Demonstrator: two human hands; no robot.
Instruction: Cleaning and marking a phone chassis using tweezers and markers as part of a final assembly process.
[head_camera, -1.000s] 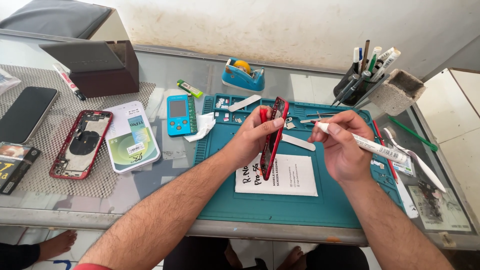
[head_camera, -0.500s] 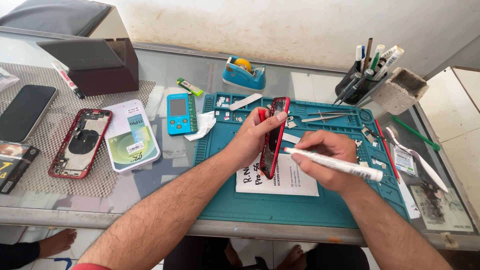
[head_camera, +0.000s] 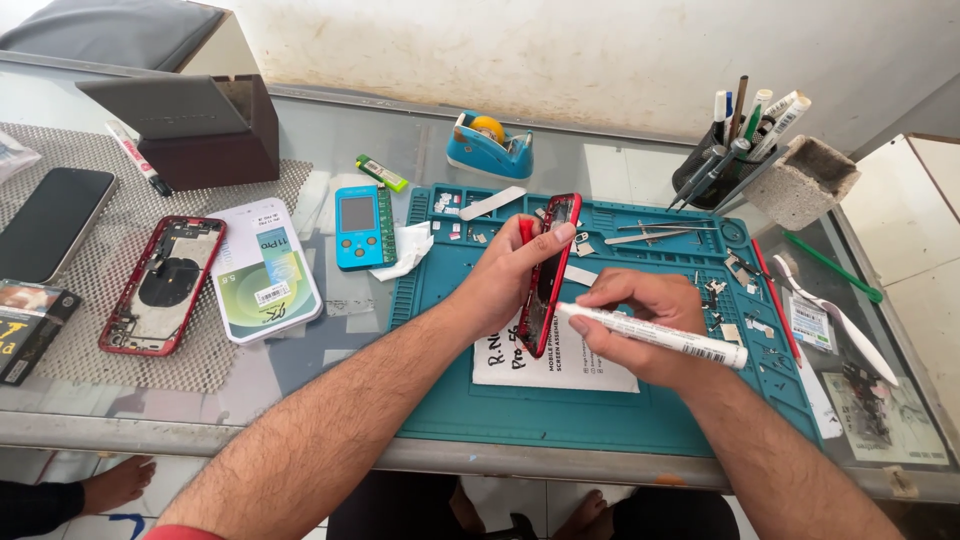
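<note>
Phone frame: you hold the red phone frame (head_camera: 546, 280) on edge over the teal repair mat (head_camera: 600, 420), at the mat's centre, so its rim faces the pen tip.
Left hand: your left hand (head_camera: 505, 280) is closed round the frame, thumb on the top edge, fingers behind.
Right hand: your right hand (head_camera: 640, 325) is curled tight on a white pen-shaped applicator (head_camera: 650, 335), tip at 9 o'clock touching the frame's lower edge.
Paper: a white printed sheet (head_camera: 555, 365) lies beneath, at 6 o'clock from the frame.
Spare housing: a second red phone housing (head_camera: 162, 284) rests open-side up, well apart at 9 o'clock.
</note>
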